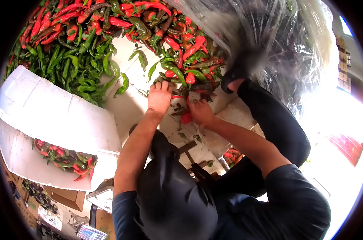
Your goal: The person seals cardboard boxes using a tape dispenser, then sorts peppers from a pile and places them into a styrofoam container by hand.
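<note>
My left hand (160, 97) reaches to the lower edge of a pile of mixed red and dark peppers (181, 48), its fingers curled over at a dark pepper; what they hold, if anything, is hidden. To its right, my right hand (201, 112) has its fingers bent together beside some red and dark peppers on the floor; its grip is hidden too. A red pepper piece (186, 118) lies just left of my right hand. Between both hands are small dark scraps on the pale floor (127, 54).
Green peppers (75, 72) are heaped at the upper left. A white foam box (57, 108) with mixed peppers stands at the left. Crumpled clear plastic (293, 52) covers the upper right. My bent legs, in black, flank the work area. A cardboard box (65, 197) is at the lower left.
</note>
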Demonstrator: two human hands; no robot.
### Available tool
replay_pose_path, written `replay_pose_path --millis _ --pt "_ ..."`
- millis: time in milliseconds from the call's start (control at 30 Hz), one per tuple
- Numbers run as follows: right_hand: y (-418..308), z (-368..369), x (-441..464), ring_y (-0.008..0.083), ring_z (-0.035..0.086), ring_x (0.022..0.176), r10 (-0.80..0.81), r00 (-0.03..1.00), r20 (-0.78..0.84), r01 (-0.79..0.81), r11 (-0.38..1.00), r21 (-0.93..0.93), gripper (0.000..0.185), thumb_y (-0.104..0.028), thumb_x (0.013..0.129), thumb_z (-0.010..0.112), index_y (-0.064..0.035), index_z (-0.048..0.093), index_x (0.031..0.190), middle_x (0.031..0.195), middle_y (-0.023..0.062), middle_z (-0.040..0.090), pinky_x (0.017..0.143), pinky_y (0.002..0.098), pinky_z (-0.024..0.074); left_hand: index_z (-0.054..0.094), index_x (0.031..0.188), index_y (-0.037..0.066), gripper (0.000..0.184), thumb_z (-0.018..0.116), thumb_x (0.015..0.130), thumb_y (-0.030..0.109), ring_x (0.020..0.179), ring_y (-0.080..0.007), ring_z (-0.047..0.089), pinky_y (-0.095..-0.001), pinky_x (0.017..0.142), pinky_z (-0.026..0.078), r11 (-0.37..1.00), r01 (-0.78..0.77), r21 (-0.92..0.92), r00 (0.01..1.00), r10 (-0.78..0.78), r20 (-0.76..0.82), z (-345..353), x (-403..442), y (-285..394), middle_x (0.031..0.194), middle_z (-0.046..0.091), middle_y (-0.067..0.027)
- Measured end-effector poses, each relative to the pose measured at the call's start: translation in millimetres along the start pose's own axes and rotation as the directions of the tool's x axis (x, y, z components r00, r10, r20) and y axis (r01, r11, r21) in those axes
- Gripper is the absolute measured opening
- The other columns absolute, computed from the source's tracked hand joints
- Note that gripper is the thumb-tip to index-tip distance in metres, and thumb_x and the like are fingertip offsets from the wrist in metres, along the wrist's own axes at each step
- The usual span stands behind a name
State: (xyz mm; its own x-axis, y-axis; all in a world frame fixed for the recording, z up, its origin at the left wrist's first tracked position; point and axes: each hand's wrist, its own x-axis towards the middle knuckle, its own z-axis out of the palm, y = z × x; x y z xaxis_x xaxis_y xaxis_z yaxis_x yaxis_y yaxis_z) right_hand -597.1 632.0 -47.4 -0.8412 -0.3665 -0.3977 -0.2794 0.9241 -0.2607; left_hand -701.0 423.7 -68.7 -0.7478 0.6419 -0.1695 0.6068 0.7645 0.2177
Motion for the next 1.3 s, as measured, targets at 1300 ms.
replay_pose_path --millis 1300 --pt "34 -89 129 0.015 0.058 0.117 0.281 0.906 0.318 -0.322 -0.034 0.946 0.062 -0.02 0.088 0.075 -0.008 0.05 0.143 0.131 0.0048 0.062 0.101 0.0301 0.0458 0.057 0.126 0.011 0.045 0.076 0.087 0.025 0.103 -0.0186 0.063 -0.0415 0.087 0.05 -0.587 0.263 -0.766 0.723 -0.406 0.559 -34 53 -9 0.112 0.068 -0.0041"
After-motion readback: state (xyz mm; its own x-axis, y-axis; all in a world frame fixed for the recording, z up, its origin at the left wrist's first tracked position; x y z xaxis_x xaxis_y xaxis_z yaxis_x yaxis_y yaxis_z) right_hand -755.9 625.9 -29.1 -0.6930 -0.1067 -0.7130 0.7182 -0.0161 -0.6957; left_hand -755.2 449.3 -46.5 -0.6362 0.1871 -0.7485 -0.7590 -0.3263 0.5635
